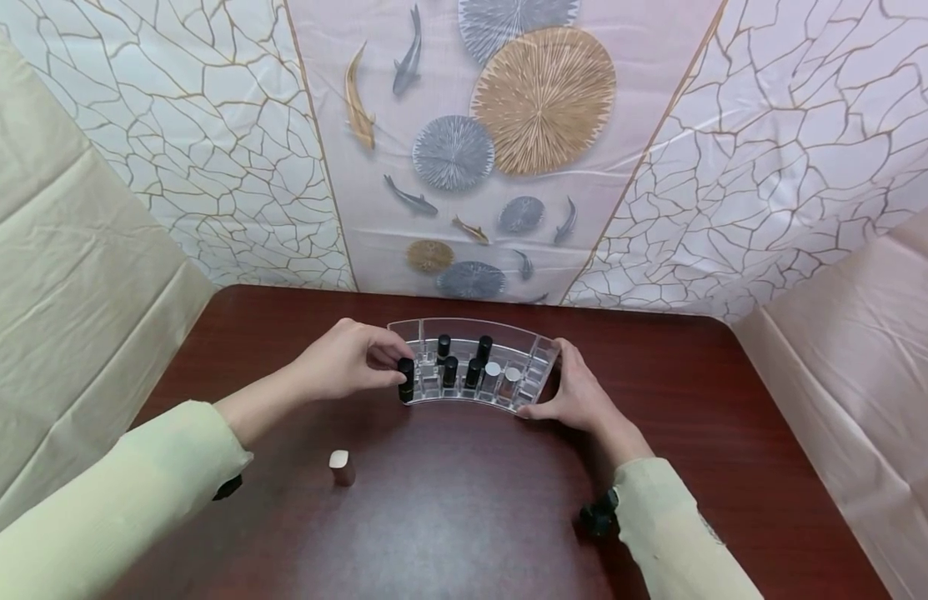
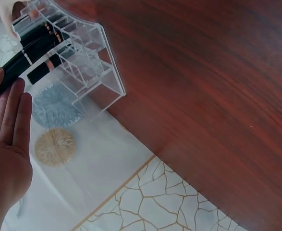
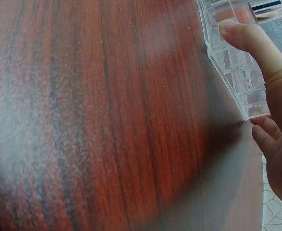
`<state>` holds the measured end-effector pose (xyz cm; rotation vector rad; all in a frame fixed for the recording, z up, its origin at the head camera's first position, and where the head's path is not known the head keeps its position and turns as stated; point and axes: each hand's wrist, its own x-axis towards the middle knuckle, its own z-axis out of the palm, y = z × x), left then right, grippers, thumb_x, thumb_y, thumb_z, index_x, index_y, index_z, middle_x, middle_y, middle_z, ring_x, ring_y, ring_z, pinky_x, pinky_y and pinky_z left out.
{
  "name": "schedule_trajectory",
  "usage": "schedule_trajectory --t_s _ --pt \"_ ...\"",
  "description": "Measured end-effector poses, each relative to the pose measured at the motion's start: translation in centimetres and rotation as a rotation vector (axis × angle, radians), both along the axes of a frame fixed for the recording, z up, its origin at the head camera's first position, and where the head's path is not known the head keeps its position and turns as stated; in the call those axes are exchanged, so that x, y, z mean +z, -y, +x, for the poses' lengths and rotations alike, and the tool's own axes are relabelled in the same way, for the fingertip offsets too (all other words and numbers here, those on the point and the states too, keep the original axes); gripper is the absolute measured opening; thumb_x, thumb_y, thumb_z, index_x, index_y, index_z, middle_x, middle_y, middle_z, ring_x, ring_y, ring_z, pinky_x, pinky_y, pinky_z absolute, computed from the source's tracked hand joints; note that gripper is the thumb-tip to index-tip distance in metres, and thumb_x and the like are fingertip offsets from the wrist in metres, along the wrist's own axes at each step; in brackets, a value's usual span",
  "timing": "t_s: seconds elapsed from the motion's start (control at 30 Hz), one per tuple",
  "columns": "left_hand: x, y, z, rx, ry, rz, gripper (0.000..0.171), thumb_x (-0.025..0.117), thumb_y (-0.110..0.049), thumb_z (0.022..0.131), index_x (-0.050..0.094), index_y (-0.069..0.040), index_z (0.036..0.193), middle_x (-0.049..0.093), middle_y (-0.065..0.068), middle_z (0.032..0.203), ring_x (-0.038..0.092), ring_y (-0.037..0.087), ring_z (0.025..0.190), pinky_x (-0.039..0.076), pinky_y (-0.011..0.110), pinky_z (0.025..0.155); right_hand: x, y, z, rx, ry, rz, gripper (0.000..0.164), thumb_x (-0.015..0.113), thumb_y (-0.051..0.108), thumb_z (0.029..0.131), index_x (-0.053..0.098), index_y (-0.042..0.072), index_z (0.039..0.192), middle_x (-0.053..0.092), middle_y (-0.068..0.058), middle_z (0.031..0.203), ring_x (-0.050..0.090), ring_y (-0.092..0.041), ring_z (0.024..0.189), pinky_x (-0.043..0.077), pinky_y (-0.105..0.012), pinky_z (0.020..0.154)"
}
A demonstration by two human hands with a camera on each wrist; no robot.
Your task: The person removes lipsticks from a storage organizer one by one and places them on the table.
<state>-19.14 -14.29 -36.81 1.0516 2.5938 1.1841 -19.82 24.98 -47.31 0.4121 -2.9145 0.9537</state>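
Observation:
A clear, curved acrylic lipstick organizer (image 1: 482,327) stands on the table. My left hand (image 1: 351,360) pinches a black lipstick tube (image 1: 407,379) between thumb and fingers at the organizer's front left end. Whether its base rests in a slot is unclear. In the left wrist view this black tube (image 2: 15,72) slants, its end between the fingertips. My right hand (image 1: 579,392) grips the organizer's right end, with the thumb on the front and fingers behind. Several black lipsticks (image 1: 450,372) and two silver-capped ones (image 1: 512,382) stand in the middle slots.
Apart from the organizer, a rose-brown tube with a pale top (image 1: 342,468) stands on the dark red wooden table (image 1: 448,500), front left. A patterned cloth backdrop (image 1: 464,225) hangs behind the table, and beige cloth (image 1: 66,275) hangs at the sides.

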Motion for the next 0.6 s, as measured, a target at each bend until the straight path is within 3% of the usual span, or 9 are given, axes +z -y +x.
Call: schedule_trajectory --t_s 0.6 --pt "-1.4 0.8 3.9 -0.051 -0.015 -0.02 0.024 0.085 -0.003 0.088 0.081 -0.009 0.111 0.081 -0.002 0.101 0.079 0.011 0.091 0.063 0.026 0.08 -0.3 0.0 -0.2 0.007 -0.014 -0.005 0.124 0.104 0.042 0.061 0.033 -0.008 0.15 0.048 -0.028 0.14 0.051 -0.042 0.132 0.043 -0.056 0.113"
